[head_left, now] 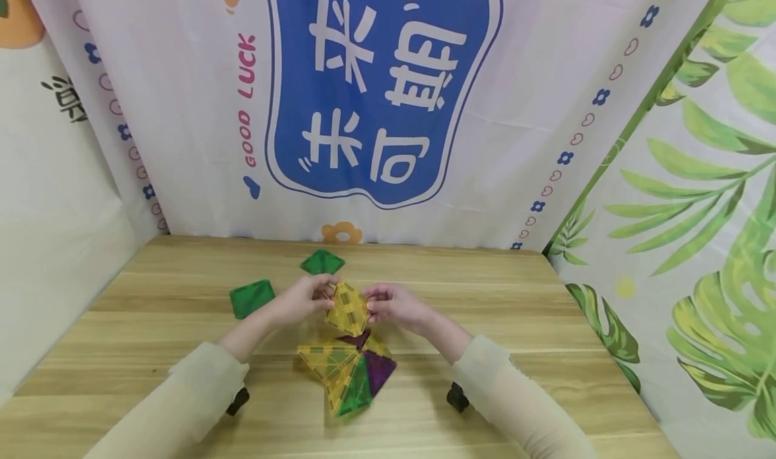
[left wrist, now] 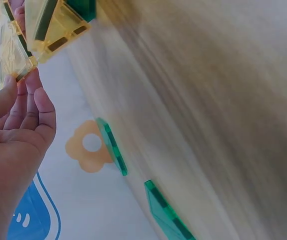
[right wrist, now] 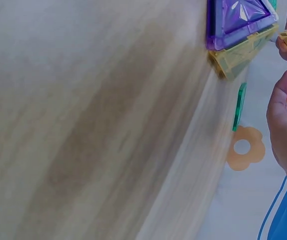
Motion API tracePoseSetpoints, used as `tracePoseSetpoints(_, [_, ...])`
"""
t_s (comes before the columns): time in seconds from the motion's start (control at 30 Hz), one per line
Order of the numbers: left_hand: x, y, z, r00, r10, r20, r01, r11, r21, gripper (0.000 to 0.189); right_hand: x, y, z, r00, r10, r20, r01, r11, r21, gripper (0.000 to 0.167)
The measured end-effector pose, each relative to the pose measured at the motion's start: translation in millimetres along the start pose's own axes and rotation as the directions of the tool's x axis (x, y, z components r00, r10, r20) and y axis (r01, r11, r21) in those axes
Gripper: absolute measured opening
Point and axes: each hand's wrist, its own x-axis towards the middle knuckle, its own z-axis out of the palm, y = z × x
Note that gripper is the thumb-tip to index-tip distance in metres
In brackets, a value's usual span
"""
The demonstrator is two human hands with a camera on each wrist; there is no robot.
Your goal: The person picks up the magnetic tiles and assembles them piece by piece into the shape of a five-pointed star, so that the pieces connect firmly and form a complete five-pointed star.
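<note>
Between both hands, above the table, is a yellow translucent magnetic tile piece (head_left: 348,309), tilted up. My left hand (head_left: 308,298) pinches its left edge between thumb and fingers; the left wrist view shows the left hand (left wrist: 21,112) at a corner of the yellow piece (left wrist: 11,50). At the opposite edge, my right hand (head_left: 397,306) pinches it too, partly cut off in the right wrist view. Just below stands a cluster of joined magnetic tiles (head_left: 330,362) in yellow, green and purple. A purple tile (right wrist: 241,20) shows on its side in the right wrist view.
Two loose green tiles lie on the wooden table (head_left: 485,297): a diamond-like one (head_left: 322,262) behind the hands and another (head_left: 251,298) left of the left forearm. A printed cloth (head_left: 200,142) hangs along the table's back edge, with a leaf-patterned cloth (head_left: 697,196) at the right.
</note>
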Motion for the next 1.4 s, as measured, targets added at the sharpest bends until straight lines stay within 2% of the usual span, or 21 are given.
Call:
tracePoseSetpoints(0.17, [-2.4,-4.4,4.0,1.000,0.019,0.013,-0.019,1.000,-0.013,0.043,1.3,6.0,0.0,0.999,-0.007,0.046,0.006,1.000,0.026,0.035])
tracePoseSetpoints(0.3, [-2.8,-8.1,7.8,0.999,0.013,0.033,-0.012,0.999,-0.036,0.043,5.2,13.7,0.5,0.998,0.023,0.050,-0.024,1.000,0.011,0.033])
tracePoseSetpoints(0.73, [-1.3,-19.7,17.6,0.999,-0.032,0.044,0.034,0.998,-0.050,0.039,14.3,22.7,-1.9,0.998,0.060,-0.001,-0.060,0.987,-0.150,0.026])
tracePoseSetpoints(1.03, [-0.8,-23.2,21.9,0.994,-0.056,0.089,0.068,0.990,-0.127,0.040,15.2,26.1,-0.6,0.998,0.064,0.006,-0.062,0.973,-0.221,0.026])
tracePoseSetpoints(1.4, [1.0,-23.7,23.5,0.990,-0.087,0.110,0.098,0.991,-0.093,0.040,14.9,23.7,4.4,0.999,0.049,-0.005,-0.048,0.943,-0.329,0.021])
